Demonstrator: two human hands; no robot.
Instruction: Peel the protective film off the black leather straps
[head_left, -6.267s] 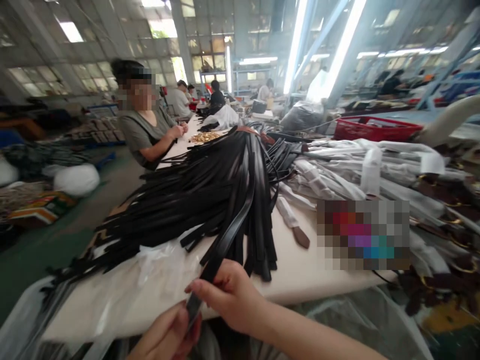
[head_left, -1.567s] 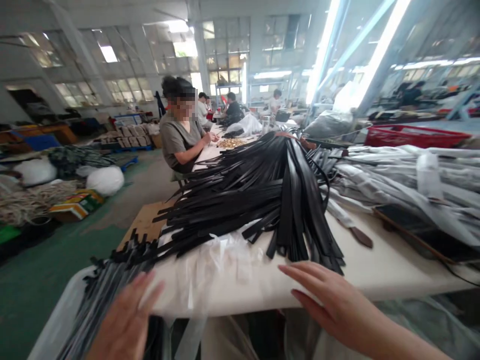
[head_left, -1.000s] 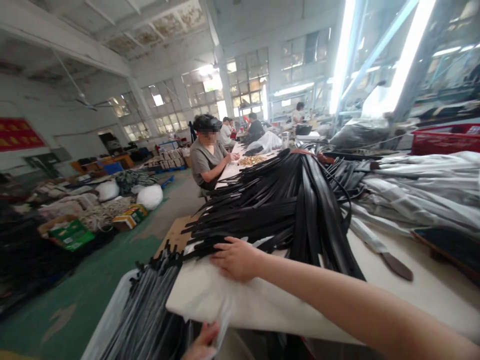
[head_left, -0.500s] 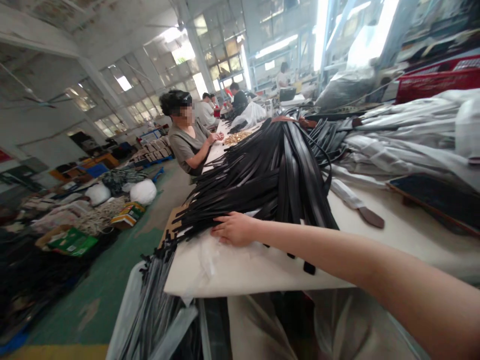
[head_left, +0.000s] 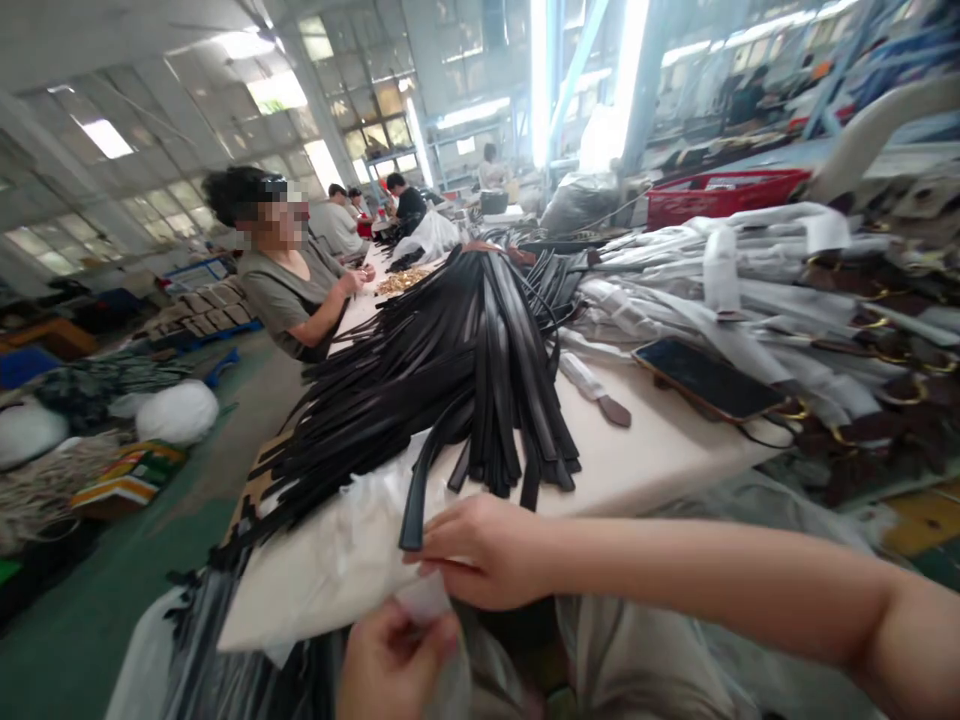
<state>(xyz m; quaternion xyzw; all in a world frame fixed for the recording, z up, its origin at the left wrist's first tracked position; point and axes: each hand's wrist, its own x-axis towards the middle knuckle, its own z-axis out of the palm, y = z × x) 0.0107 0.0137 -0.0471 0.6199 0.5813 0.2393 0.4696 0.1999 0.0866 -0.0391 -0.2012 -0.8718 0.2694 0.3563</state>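
Note:
A fan of long black straps (head_left: 390, 370) is spread over the white table (head_left: 289, 600), gathered at its far end by a brown band. One black strap (head_left: 421, 490) curves toward me at the near edge. At its end the fingers of my right hand (head_left: 491, 550) are closed, thumb underneath. Lower down, my left hand (head_left: 397, 665) is closed in a pinch on a piece of translucent plastic film (head_left: 424, 600), just below the right fingertips. Blur hides the exact contact between strap and film.
White-wrapped straps with brown ends (head_left: 697, 270) are heaped on the right, beside a phone (head_left: 709, 378). A co-worker (head_left: 281, 265) handles something small by gold-coloured pieces (head_left: 401, 282). More dark straps (head_left: 214, 640) hang below the left table edge. A red basket (head_left: 724, 197) stands behind.
My right hand has moved from the straps' left ends to a single strap end nearer me. My left hand has come into view with plastic film. The view has swung right.

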